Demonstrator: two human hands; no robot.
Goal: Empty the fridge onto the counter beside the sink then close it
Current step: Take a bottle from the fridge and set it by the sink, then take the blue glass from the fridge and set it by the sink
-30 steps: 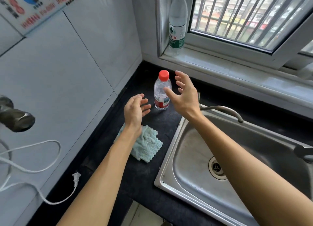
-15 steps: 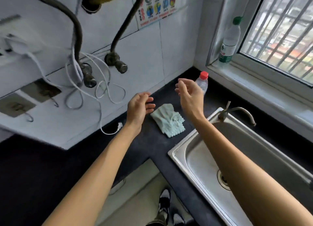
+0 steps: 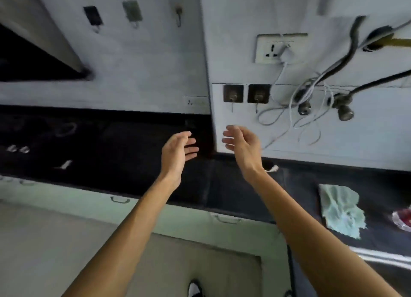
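Change: the view has swung left, away from the sink corner; both hands, which were beside the bottle a second ago, are now well apart from it.
Left hand [image 3: 178,154]: raised above the dark worktop [image 3: 233,185] near its back edge, fingers loosely curved, holding nothing.
Right hand [image 3: 242,145]: level with the left and just beside it, not touching, palm turned inward, fingers relaxed and empty.
Bottle [image 3: 402,220]: only a blurred clear-and-red sliver at the right frame edge, on the worktop just past the cloth.
Cloth [image 3: 340,210]: pale green, crumpled, lying on the worktop towards its front edge.
Sink [image 3: 378,256]: a strip of steel rim shows in front of the cloth.
Wall: a socket [image 3: 273,48] with a white plug in it; white cables [image 3: 287,116] hang in loops to the worktop's back edge.
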